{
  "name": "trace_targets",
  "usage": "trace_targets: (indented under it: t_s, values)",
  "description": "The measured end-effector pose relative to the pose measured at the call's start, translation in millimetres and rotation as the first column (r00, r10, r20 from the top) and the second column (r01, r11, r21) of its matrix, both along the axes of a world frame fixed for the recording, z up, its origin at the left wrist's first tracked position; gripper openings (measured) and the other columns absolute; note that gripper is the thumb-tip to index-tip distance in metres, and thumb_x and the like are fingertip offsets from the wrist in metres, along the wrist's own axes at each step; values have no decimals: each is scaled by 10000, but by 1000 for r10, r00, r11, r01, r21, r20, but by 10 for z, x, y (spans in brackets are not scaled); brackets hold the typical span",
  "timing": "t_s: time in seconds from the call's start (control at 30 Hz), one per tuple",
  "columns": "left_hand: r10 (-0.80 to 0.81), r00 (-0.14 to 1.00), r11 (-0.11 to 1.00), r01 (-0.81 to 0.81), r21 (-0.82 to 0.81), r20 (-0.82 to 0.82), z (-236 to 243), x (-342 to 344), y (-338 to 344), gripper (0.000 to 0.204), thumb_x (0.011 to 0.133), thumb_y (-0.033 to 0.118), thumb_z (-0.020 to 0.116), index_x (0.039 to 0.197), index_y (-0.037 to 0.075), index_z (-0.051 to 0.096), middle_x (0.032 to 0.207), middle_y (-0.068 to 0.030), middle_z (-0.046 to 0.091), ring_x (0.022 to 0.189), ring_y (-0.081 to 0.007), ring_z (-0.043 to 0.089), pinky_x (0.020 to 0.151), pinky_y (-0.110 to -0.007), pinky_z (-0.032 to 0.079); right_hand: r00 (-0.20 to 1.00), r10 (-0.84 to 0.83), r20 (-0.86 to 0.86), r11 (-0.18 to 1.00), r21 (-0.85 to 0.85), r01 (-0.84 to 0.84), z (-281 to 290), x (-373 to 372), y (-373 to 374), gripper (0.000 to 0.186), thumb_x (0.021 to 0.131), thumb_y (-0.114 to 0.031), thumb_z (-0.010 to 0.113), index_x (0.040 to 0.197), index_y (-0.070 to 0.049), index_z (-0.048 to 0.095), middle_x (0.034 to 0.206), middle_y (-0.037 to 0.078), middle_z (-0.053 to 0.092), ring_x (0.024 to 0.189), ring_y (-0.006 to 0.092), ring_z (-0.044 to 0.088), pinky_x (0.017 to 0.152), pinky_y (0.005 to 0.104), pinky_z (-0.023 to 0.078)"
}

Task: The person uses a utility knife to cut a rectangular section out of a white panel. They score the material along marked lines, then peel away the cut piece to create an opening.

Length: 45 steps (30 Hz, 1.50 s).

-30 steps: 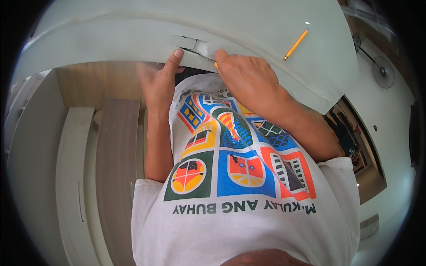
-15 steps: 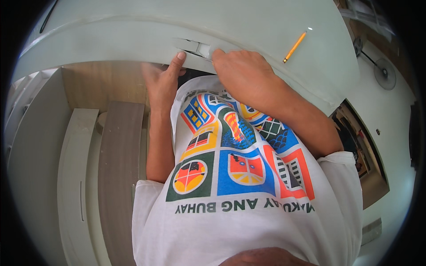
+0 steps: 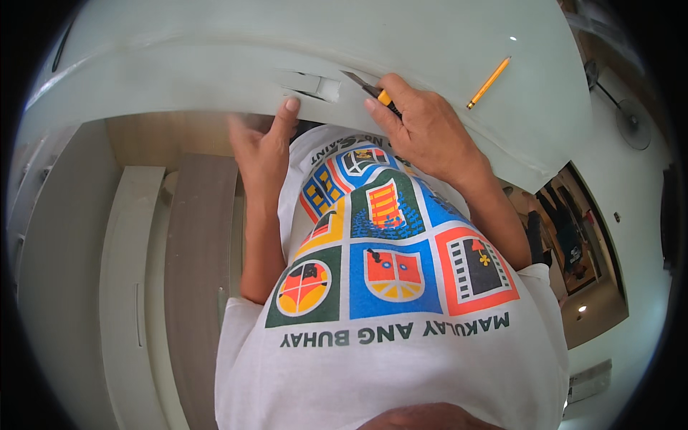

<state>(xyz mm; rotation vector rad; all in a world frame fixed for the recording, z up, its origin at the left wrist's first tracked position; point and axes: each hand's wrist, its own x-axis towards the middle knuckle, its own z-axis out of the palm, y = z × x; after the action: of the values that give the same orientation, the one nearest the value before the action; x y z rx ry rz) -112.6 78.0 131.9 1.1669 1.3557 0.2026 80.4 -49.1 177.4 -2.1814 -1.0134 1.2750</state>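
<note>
My right hand (image 3: 437, 132) holds a yellow-and-black utility knife (image 3: 383, 97), its bare blade raised just right of a small rectangular cutout (image 3: 312, 84) in the pale grey-white board (image 3: 179, 79). My left hand (image 3: 261, 143) grips the board's near edge left of the cutout, thumb on the face; some fingers are blurred or hidden. A yellow pencil (image 3: 487, 82) lies on the board to the right of the knife. My white printed shirt lies just beneath both hands.
Long boards (image 3: 132, 258) and a brown plank (image 3: 197, 272) lie inside an open compartment (image 3: 57, 236) at the left. At the right are a standing fan (image 3: 631, 122) and a dark-framed opening or mirror (image 3: 573, 244), with a person (image 3: 573, 265) small within it.
My right hand has pulled the knife away from the cutout to the right, bringing its blade into view. My left hand remains at the edge. The view has shifted slightly.
</note>
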Motion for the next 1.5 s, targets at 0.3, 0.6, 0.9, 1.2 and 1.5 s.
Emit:
trace_targets:
  t_s: [0.3, 0.6, 0.9, 1.2, 1.5]
  values:
    - [-486, 805, 600, 590, 540, -340, 508, 26, 250, 112, 909, 123, 800, 968, 57, 731, 834, -77, 702, 671, -236, 661, 638, -329, 533, 996, -60, 64, 995, 78, 55, -154, -136, -31, 285, 995, -275, 704, 981, -5, 617, 686, 200, 666, 625, 389, 685, 591, 440, 531]
    - [-869, 319, 123, 880, 459, -379, 238, 384, 738, 91, 897, 110, 734, 981, 103, 768, 847, -96, 654, 739, -336, 681, 666, -431, 544, 991, -135, -25, 981, 138, 137, -249, -125, 129, 327, 1021, -307, 645, 874, -23, 581, 627, 189, 642, 585, 420, 644, 581, 478, 523]
    - [-777, 439, 155, 828, 538, -452, -63, 399, 746, 154, 891, 198, 781, 860, 66, 707, 837, -85, 657, 754, -313, 686, 650, -436, 540, 952, -305, 30, 935, 198, 293, -417, -413, -9, 283, 1075, -275, 560, 1044, 6, 556, 673, 230, 636, 654, 449, 657, 627, 521, 505]
    - [-877, 278, -27, 787, 617, -393, -204, 369, 244, 235, 943, 155, 717, 1172, 107, 746, 848, -72, 629, 773, -278, 687, 675, -406, 551, 864, -449, 230, 891, 192, 412, -513, -657, -369, 251, 1044, -244, 584, 975, -3, 570, 708, 247, 640, 675, 471, 634, 638, 541, 482]
    - [-898, 53, -250, 756, 605, -437, -451, 801, -396, 282, 998, 191, 639, 1239, 58, 701, 920, -96, 700, 850, -280, 733, 704, -396, 598, 815, -496, 299, 803, -200, 562, -220, -473, -822, 346, 1067, -309, 541, 882, -22, 597, 721, 222, 668, 729, 464, 659, 682, 558, 498]
